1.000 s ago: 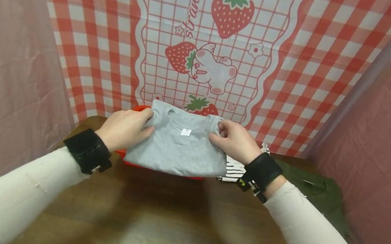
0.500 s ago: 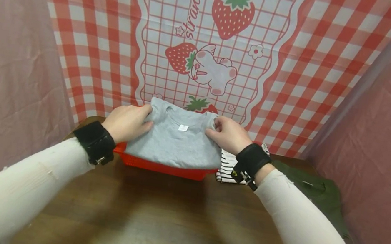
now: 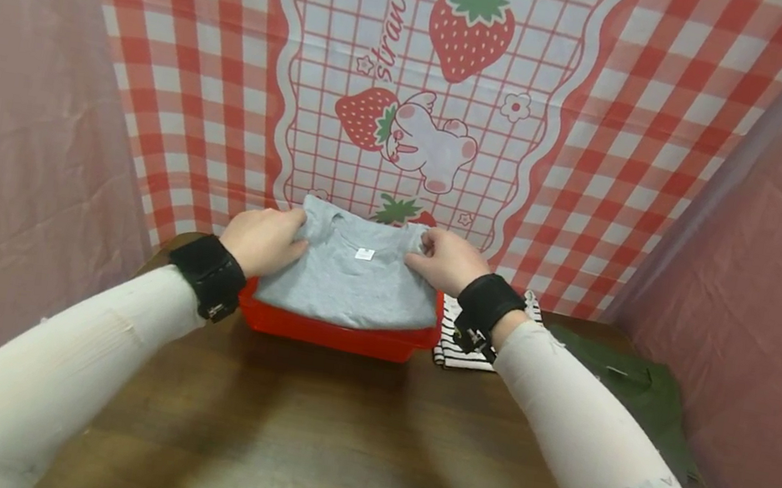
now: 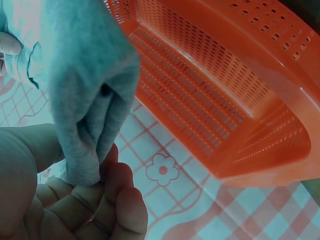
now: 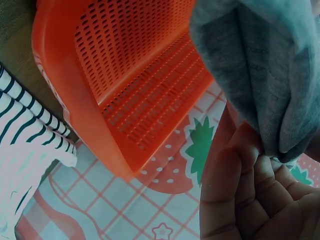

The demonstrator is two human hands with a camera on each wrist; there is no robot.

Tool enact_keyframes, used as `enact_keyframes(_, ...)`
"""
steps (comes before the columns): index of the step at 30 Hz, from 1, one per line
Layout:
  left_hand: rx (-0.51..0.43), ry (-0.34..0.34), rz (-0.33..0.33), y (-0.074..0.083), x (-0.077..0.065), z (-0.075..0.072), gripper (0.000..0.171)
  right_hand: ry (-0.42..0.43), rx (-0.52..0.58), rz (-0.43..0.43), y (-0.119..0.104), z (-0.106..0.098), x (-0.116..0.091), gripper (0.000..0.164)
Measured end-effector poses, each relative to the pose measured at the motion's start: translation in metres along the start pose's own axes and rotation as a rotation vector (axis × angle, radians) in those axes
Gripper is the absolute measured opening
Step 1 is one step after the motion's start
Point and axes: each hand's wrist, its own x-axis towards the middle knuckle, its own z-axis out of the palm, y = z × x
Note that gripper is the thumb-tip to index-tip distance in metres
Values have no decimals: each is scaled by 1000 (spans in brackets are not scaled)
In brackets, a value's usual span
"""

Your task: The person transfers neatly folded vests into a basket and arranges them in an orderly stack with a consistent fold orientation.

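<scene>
A folded grey T-shirt (image 3: pixel 352 289) with a white neck label hangs between both hands in the head view. My left hand (image 3: pixel 262 241) pinches its left shoulder corner, thumb in front. On the other side of the collar, my right hand (image 3: pixel 451 262) pinches the right shoulder corner. Behind and below the shirt stands a red plastic basket (image 3: pixel 332 336), its front wall showing under the hem. Both wrist views show the gathered grey cloth (image 4: pixel 92 95) between thumb and fingers, and the perforated inside of the basket (image 5: pixel 130 65) with bare floor slots.
Right of the basket lies black-and-white striped clothing (image 3: pixel 463 343), partly behind the right wrist. A dark green garment (image 3: pixel 631 385) lies farther right on the brown wooden table (image 3: pixel 324 436). A strawberry-print checked cloth (image 3: pixel 218 83) hangs at the back, with pink curtains (image 3: pixel 762 249) at the sides.
The shirt has moved back and slightly left with both hands, so its hem now sits higher and more of the basket's front wall shows. Both hands keep their hold.
</scene>
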Motion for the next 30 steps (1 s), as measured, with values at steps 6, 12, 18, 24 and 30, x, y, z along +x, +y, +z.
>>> enact_keyframes(6, -2, -22, -2, -4, 9, 1, 21, -14, -4, 22, 2, 3, 12, 35)
enact_keyframes(12, 3, -40, -25, -6, 18, 2, 22, -32, -20, 25, 1, 4, 20, 39)
enact_keyframes(18, 21, -37, -50, -6, 23, 3, 18, -44, -25, 30, 0, 6, 26, 38)
enact_keyframes(24, 27, -64, -73, -10, 29, 6, 19, -58, -47, 60, 1, 11, 33, 39)
enact_keyframes(30, 26, -114, -64, -13, 32, 14, 21, -80, -63, 58, 0, 19, 37, 38)
